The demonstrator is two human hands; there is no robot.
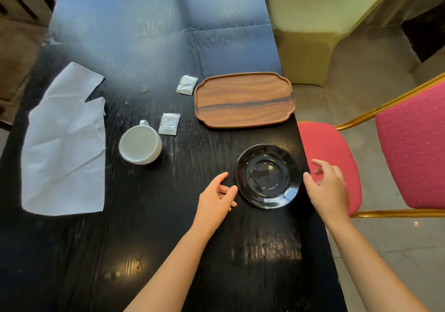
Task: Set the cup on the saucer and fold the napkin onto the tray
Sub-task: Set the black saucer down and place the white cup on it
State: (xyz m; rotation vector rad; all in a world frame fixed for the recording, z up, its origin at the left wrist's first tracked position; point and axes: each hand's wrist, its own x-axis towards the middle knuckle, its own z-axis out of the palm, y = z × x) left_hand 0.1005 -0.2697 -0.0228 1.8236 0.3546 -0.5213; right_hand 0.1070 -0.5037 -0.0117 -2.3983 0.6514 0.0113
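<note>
A black saucer [267, 176] lies on the dark table near its right edge, with nothing on it. My left hand [216, 198] rests just left of the saucer, fingers apart, holding nothing. My right hand [328, 186] hovers at the saucer's right rim, fingers spread and empty. A white cup [140, 145] stands upright and empty to the left, its handle pointing away. A crumpled white napkin [65, 140] lies unfolded at the far left. The wooden tray [244, 98] sits bare behind the saucer.
Two small white sachets [187, 85] [169, 123] lie between cup and tray. A red-cushioned chair with a gold frame [409, 143] stands close to the table's right edge. A cream-covered chair [310, 23] stands farther back on the right.
</note>
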